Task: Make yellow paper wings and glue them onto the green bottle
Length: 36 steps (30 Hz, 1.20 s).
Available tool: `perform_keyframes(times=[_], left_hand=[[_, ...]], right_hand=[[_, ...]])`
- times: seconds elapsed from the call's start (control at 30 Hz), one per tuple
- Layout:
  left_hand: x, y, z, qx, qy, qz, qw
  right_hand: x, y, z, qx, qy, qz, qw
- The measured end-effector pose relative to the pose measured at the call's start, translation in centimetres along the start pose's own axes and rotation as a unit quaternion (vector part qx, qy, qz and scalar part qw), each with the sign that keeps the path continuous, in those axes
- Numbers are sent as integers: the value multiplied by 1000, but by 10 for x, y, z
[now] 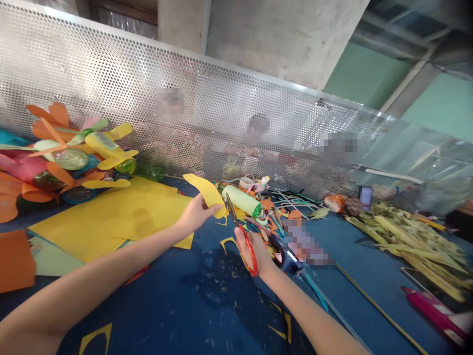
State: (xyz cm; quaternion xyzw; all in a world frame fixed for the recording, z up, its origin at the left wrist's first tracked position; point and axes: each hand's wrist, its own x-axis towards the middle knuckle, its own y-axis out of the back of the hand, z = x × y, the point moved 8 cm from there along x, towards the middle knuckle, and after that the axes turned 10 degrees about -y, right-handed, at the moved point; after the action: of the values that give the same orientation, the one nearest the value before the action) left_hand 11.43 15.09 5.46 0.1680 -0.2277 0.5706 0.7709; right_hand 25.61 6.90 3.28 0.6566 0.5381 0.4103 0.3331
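Head view. Pinched between thumb and fingers of left hand (197,213), mid-scene: yellow paper petal (205,188). Held in right hand (254,249), fingers curled about the handles: red-handled scissors (235,219), blades at petal's right end. Just beyond: green-wrapped bottle (241,199). Left: yellow sheets (92,229). Far left: paper flowers (99,143). Right: yellowish leafy strips (397,230). Beneath: blue table (166,315).

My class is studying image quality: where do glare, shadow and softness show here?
Head view: glare whitens the perforated metal sheet; head view: dark shadow on the blue table below the scissors; head view: the pink object, lower right, looks slightly soft.
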Motion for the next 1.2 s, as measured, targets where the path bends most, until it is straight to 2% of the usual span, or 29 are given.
perform_keyframes(times=[0.17,0.3,0.47,0.63,0.7,0.77,0.83,0.9,1.07,1.2], left_hand=[[-6,-10,-13,13,32,-53,998],[-14,-24,-27,-11,55,-115,992],[-27,-38,-43,-47,83,-166,982],[-39,-45,-52,-100,114,-193,969],[-41,-47,-53,-112,115,-200,967],[-42,-49,-51,-118,103,-215,964],[-43,-52,-49,-116,86,-232,962],[-43,-53,-48,-107,70,-243,962],[-45,-53,-45,-98,67,-235,965],[-43,-42,-47,-104,137,-145,974]], right_hand=[[9,15,19,-120,-67,51,989],[12,15,34,-188,-96,73,975],[13,7,37,-201,-71,73,974],[11,11,28,-195,-35,87,976],[9,14,20,-154,-8,107,982],[6,14,12,-50,33,112,992],[3,10,6,77,70,91,990],[1,3,3,158,89,64,981],[-1,-7,2,207,105,44,972],[-2,-8,-1,211,120,29,970]])
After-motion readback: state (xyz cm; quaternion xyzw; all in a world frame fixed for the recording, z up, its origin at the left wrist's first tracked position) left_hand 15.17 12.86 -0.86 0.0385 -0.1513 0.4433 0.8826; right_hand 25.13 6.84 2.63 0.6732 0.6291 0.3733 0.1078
